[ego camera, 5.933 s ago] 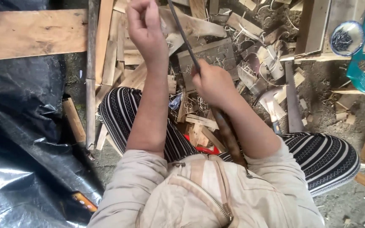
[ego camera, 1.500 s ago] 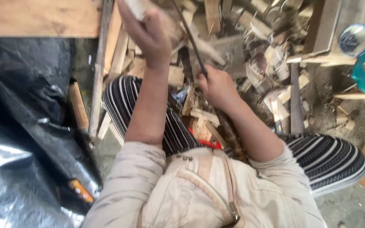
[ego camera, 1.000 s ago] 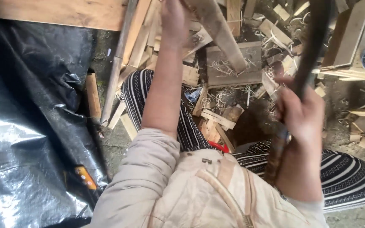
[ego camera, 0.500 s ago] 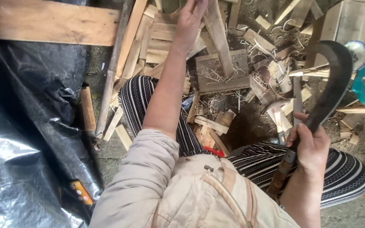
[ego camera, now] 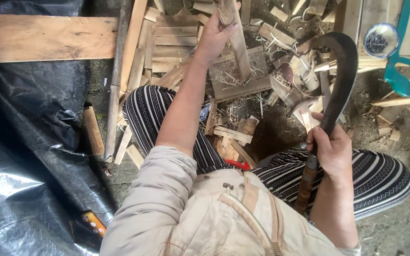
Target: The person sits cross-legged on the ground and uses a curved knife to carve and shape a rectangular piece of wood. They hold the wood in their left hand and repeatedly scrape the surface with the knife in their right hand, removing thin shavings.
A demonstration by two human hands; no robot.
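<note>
Head view, left hand (ego camera: 217,33): at 12 o'clock of the frame, arm stretched forward, fingers wrapped around a wooden stick (ego camera: 233,35) and holding it.
Wooden stick: slanted, its upper end in the left hand, its lower end resting on a flat chopping board (ego camera: 240,76) that lies just past the knees.
Right hand (ego camera: 330,151): at 3 to 4 o'clock, fingers shut tight around the handle of a curved blade (ego camera: 342,76).
Curved blade: dark, sickle-shaped, rising from the right hand toward 1 o'clock, its hooked tip bending back to the left above the wood scraps; well apart from the stick.
Blade handle: brown wood, sticking out below the right hand over the striped trouser leg (ego camera: 380,180).
Wood scraps (ego camera: 300,80): offcuts and curled shavings heaped between 12 and 2 o'clock around the board.
Slats (ego camera: 172,45): short flat pieces stacked just left of the board, at 11 o'clock.
Long plank (ego camera: 39,38): lying crosswise at 10 o'clock.
Black plastic sheet (ego camera: 24,156): crumpled, filling 7 to 9 o'clock.
Small bowl (ego camera: 380,40): at 2 o'clock, holding dark small items, too small to tell apart.
Beige jacket (ego camera: 205,213): at 6 o'clock.
</note>
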